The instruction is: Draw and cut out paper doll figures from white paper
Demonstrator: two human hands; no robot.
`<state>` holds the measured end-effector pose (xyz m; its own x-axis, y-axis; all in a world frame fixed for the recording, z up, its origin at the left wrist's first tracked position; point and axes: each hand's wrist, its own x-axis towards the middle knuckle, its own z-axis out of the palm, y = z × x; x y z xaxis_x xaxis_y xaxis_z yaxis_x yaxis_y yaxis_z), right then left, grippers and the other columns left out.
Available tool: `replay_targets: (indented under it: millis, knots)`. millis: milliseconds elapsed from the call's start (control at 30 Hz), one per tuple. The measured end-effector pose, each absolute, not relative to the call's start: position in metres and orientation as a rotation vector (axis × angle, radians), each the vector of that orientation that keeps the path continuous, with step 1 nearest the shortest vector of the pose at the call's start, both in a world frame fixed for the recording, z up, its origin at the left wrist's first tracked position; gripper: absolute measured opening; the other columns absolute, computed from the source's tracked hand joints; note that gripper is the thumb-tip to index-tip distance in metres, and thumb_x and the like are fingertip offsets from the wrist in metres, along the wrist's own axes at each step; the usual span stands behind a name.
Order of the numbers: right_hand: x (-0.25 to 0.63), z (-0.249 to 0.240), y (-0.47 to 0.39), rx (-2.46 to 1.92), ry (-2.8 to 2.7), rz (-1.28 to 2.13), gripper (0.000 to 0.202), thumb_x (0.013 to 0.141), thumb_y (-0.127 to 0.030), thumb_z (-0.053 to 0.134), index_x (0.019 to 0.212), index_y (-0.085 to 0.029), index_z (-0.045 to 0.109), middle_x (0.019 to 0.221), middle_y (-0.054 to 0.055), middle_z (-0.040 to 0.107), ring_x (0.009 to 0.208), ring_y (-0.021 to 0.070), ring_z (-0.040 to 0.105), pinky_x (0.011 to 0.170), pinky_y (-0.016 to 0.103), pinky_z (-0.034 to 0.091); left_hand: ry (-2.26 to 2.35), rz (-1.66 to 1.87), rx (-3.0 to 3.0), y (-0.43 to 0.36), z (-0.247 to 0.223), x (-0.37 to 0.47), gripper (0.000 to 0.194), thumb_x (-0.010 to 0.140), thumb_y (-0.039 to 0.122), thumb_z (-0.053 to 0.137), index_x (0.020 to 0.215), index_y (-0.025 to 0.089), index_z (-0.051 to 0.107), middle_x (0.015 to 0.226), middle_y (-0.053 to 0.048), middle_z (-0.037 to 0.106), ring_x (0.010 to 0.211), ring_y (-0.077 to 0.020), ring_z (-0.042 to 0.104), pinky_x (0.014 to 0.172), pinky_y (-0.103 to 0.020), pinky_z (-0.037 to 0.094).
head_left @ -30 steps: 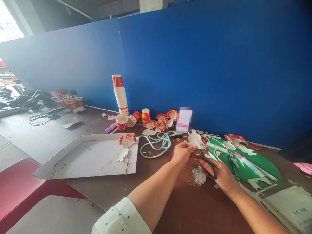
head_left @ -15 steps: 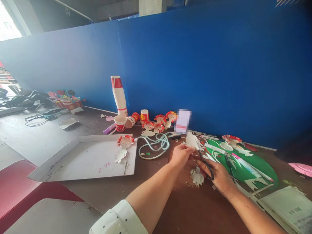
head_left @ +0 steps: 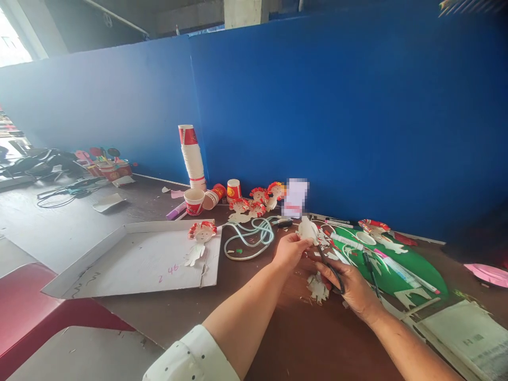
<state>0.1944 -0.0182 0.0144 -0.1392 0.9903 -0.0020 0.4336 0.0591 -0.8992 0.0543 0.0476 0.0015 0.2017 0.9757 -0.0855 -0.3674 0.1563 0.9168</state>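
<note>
Between the fingers of my left hand (head_left: 291, 251) is a white paper cutout (head_left: 307, 230), held up over the brown table. My right hand (head_left: 351, 288) grips black-handled scissors (head_left: 337, 278), whose blades reach up to the cutout's right edge. Whether the blades are apart is too small to tell. Below the scissors another pale paper cutout (head_left: 317, 288) lies on the table among small scraps. A lion-like paper figure with a red-fringed head (head_left: 202, 232) rests at the right end of a white cardboard tray (head_left: 130, 264).
Stacked paper cups (head_left: 192, 159) stand by the blue partition (head_left: 317, 106), with more red-fringed figures (head_left: 257, 196) nearby. A coiled pale cable (head_left: 254, 238) lies left of my hands. Markers (head_left: 397, 270) and scraps cover a green sheet (head_left: 431, 270) at right.
The camera view has shifted slightly, so most things appear a little further left. My left hand still holds the cutout, and the scissors remain at its right edge.
</note>
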Motion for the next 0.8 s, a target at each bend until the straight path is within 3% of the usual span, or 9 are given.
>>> replay_targets:
  millis: [333,800]
  knots:
    - [0.202,0.001,-0.015,-1.327,-1.497,1.284,0.04,0.081,-0.054,0.057,0.096,-0.019,0.067,0.062,-0.001,0.052,0.06,0.0137,0.046,0.05,0.023,0.034,0.829,1.168,0.911,0.043,0.005,0.057,0.029,0.06,0.034,0.074,0.059,0.015,0.052,0.056,0.002,0.051,0.048,-0.0075,0.045,0.051,-0.022,0.034]
    - [0.202,0.009,-0.016,-1.409,-1.656,1.097,0.042,0.083,-0.051,0.054,0.108,-0.02,0.066,0.057,-0.004,0.05,0.057,0.0144,0.045,0.055,0.026,0.035,0.847,1.141,0.959,0.044,0.0,0.057,0.024,0.063,0.033,0.07,0.064,0.013,0.057,0.061,-0.001,0.055,0.049,-0.0068,0.044,0.051,-0.022,0.032]
